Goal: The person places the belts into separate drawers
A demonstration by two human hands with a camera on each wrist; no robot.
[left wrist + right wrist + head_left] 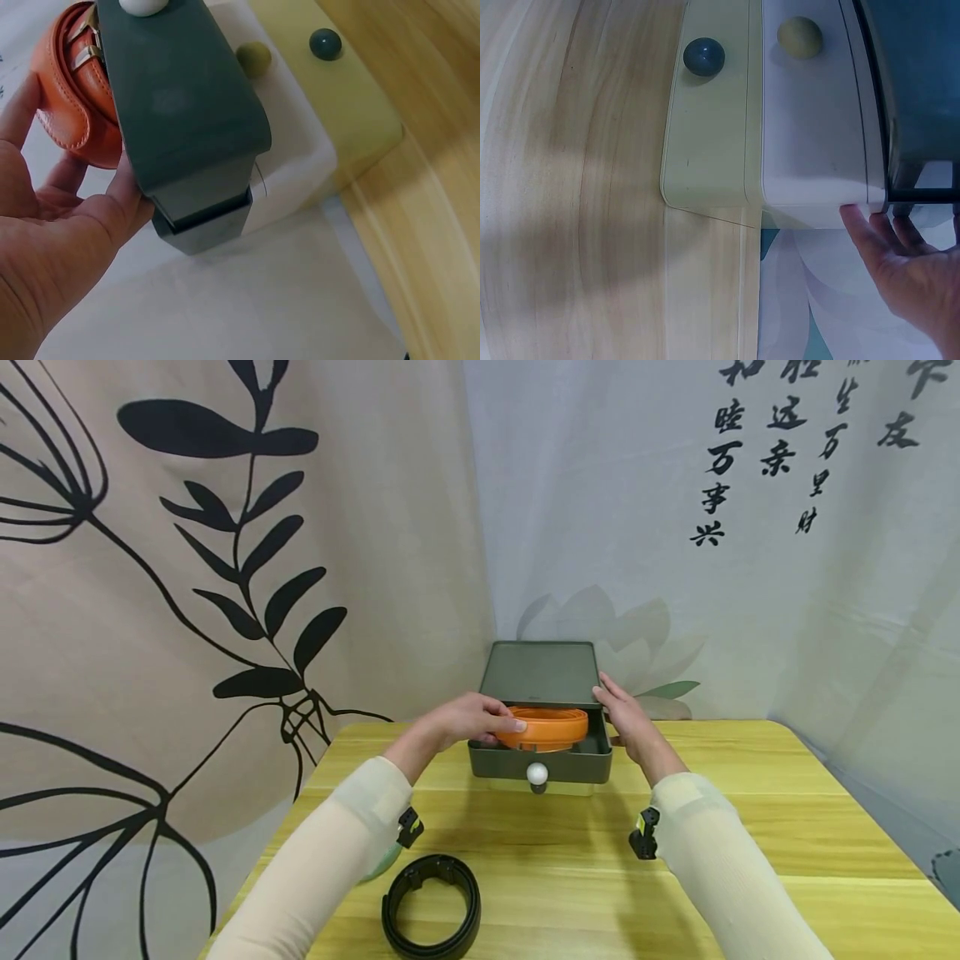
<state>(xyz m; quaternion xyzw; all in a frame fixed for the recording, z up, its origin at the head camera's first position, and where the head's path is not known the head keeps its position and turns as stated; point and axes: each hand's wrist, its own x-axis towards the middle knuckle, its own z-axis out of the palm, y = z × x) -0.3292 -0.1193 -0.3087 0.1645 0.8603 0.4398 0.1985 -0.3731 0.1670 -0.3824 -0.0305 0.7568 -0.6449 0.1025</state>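
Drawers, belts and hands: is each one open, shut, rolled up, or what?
Top drawer, pulled open
Middle drawer, closed
Bottom drawer, closed
Orange belt, rolled up, held at the open drawer
Black belt, rolled up, on the table
Left hand, gripping the orange belt
Right hand, touching the side of the drawer unit
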